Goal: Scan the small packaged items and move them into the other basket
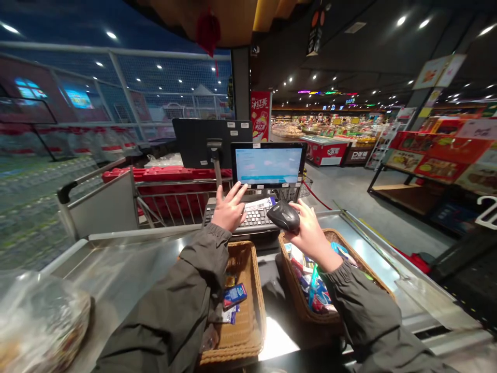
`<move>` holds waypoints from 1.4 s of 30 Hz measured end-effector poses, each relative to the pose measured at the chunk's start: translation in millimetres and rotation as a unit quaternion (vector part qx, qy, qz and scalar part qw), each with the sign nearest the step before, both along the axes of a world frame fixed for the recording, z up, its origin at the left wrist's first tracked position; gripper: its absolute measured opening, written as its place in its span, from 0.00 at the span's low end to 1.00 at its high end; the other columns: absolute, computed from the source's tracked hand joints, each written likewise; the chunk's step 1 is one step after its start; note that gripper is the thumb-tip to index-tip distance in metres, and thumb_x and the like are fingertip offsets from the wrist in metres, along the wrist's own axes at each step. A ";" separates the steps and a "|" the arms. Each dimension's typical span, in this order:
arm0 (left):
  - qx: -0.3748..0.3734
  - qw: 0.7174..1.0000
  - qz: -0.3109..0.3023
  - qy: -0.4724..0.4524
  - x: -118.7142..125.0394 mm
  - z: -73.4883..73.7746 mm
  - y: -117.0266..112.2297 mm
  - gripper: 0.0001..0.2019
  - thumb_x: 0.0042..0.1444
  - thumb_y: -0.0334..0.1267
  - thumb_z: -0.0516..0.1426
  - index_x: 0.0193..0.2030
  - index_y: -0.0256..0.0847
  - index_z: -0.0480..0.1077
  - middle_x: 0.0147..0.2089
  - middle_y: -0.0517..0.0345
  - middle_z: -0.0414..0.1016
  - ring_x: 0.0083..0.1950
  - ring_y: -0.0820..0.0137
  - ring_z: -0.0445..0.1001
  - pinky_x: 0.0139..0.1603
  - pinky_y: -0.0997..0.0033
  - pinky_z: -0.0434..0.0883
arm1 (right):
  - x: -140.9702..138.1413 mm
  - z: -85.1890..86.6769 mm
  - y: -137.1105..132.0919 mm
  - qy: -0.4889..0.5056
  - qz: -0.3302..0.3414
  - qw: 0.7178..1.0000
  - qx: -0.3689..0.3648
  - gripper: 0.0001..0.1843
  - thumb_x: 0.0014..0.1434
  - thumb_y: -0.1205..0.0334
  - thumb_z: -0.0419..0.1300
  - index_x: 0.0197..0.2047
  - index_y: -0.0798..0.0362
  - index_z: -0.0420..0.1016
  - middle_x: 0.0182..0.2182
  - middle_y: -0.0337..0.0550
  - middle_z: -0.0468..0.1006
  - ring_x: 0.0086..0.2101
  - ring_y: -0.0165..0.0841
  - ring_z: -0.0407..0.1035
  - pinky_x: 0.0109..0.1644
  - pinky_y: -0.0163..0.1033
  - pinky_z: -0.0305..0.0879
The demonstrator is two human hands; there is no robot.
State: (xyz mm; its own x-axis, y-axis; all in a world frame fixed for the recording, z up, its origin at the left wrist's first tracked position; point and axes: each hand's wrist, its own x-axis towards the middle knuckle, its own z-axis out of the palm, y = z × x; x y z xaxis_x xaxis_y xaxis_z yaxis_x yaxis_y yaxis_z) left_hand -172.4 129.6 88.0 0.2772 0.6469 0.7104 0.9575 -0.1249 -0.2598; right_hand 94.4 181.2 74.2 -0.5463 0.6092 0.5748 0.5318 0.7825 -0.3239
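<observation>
Resting on the desk (pixel 128 254), the right basket (pixel 319 317) is heaped with packets (pixel 316 285); the left basket (pixel 259 321) is sparsely filled with small packs (pixel 235 295). Above the keyboard (pixel 256 218), the left hand (pixel 228 211) is spread apart; the black scanner (pixel 284 215) is clamped in the right hand's (pixel 310 233) grip.

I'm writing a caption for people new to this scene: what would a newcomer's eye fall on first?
Probably the lit screen near the centre, with the left hand spread open over the left part of the keyboard below it. Next, likely the black handheld scanner in the right hand, and the wicker basket of colourful packets beneath that hand.
</observation>
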 end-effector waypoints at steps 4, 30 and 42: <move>0.003 1.000 0.003 0.002 -4.8 0.2 -3.6 0.05 0.55 0.36 0.59 0.30 0.40 0.73 0.71 0.49 0.57 0.72 0.53 0.55 0.71 0.37 0.25 | -6.7 1.8 -6.9 -0.005 0.012 1.000 -0.015 0.23 0.49 0.66 0.59 0.51 0.53 0.73 0.60 0.55 0.66 0.68 0.57 0.46 0.66 0.72 0.44; 0.012 1.000 -0.001 0.008 -6.7 -0.1 -14.1 0.06 0.57 0.37 0.57 0.30 0.42 0.73 0.72 0.51 0.56 0.72 0.54 0.55 0.72 0.38 0.24 | -8.8 2.7 -25.5 -0.012 0.010 1.000 -0.018 0.23 0.49 0.65 0.59 0.51 0.52 0.73 0.60 0.54 0.67 0.67 0.57 0.47 0.66 0.74 0.43; -0.013 1.000 0.021 0.011 -20.4 -20.5 -34.0 0.06 0.56 0.36 0.57 0.29 0.42 0.73 0.71 0.50 0.58 0.72 0.54 0.56 0.72 0.38 0.24 | -10.8 -3.3 -30.8 -0.018 0.004 0.999 -0.033 0.24 0.49 0.65 0.59 0.51 0.54 0.73 0.60 0.56 0.67 0.67 0.58 0.47 0.66 0.72 0.45</move>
State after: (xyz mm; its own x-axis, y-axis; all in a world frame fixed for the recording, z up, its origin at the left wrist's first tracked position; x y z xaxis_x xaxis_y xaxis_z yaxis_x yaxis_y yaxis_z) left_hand -192.9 95.6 67.5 0.2653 0.6764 0.6870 0.9560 -0.0919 -0.2787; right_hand 83.7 150.4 70.9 -0.5707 0.6403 0.5141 0.5380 0.7645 -0.3551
